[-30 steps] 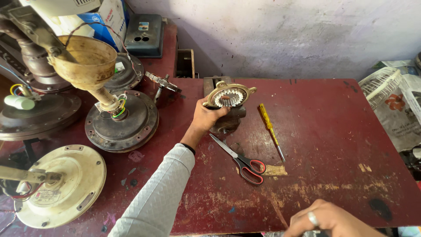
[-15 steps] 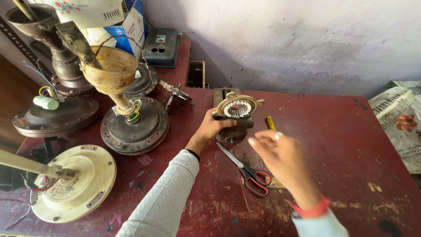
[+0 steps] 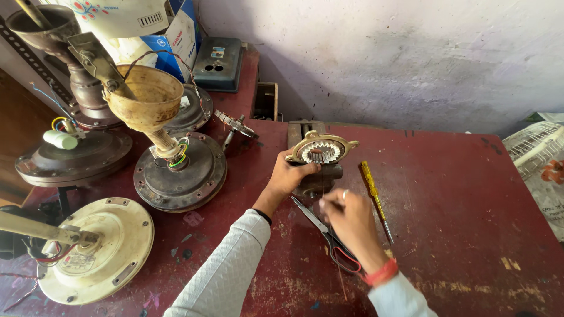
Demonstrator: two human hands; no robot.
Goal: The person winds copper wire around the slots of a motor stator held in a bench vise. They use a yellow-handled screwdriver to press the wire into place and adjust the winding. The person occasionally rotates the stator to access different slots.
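Near the middle of the frame, the person's left hand (image 3: 289, 175) grips the lower left edge of a round stator ring (image 3: 321, 150), a tan flanged disc with pale metal teeth around its open centre, fingers curled and pressed against its rim. The ring sits atop a dark metal block (image 3: 317, 176) standing on the red worktable (image 3: 458, 235). Just below and to the right, the right hand (image 3: 348, 218) has its fingertips pinched together on what looks like a thin wire (image 3: 322, 179) running straight up to the ring; the strand is very fine and hard to follow. A ring shows on one finger and a red band on the wrist. Under this hand lie scissors (image 3: 326, 232) with red handles, blades pointing to the upper left, and just to the right lies a yellow-handled screwdriver (image 3: 373, 196), tip toward the lower right. On the left side of the frame stand several ceiling fan motors: a dark round one (image 3: 179, 173) with a tan cup-shaped cover above it, a cream-coloured one (image 3: 103, 249) at the lower left, and another dark one (image 3: 73, 158) further left. A blue cardboard box (image 3: 179, 35) sits at the upper left.
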